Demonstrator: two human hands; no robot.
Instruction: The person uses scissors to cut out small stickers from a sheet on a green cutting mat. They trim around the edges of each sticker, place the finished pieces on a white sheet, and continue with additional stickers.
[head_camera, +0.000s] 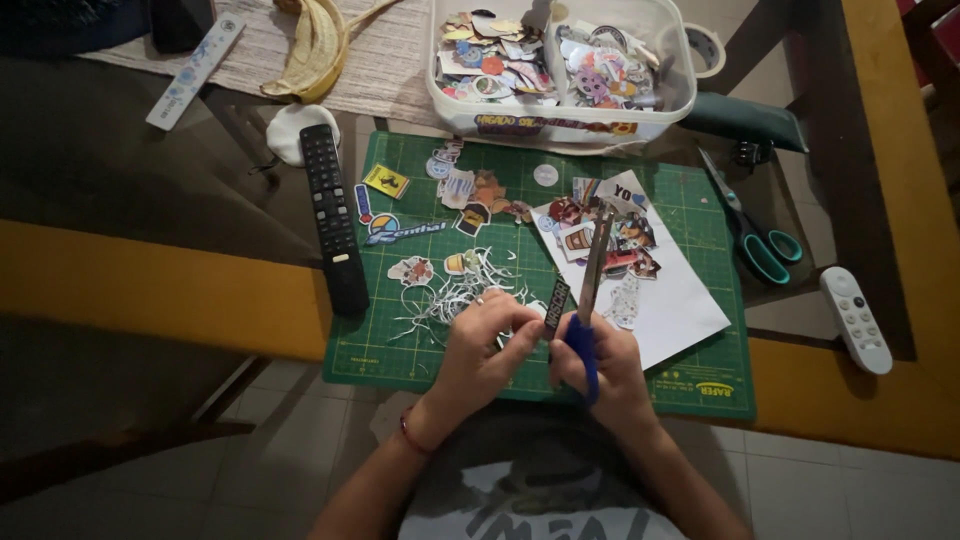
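Gripping blue-handled scissors (590, 300), the right hand (605, 368) is closed around the handles, with the blades pointing up and away over a white sheet (680, 300). The left hand (487, 345) pinches a narrow dark sticker strip (556, 308) between its fingertips, just beside the scissor blades. Both hands hover over the near edge of a green cutting mat (690, 215) on the tabletop (150, 280).

At the far side of the mat stands a clear plastic tub (672, 95), split into two compartments; both are heaped with small colourful cut-out stickers, the left pile looking slightly fuller. A roll of tape (706, 48) sits just beside the tub's right wall.

On the mat lie loose cut-out stickers and a tangle of thin white paper trimmings (450, 295) near the left hand. More stickers rest on the white sheet. A black remote (333, 215) lies along the mat's left edge, teal-handled scissors (755, 235) and a white remote (856, 320) to the right. A banana peel (315, 50) rests on a cloth beyond.
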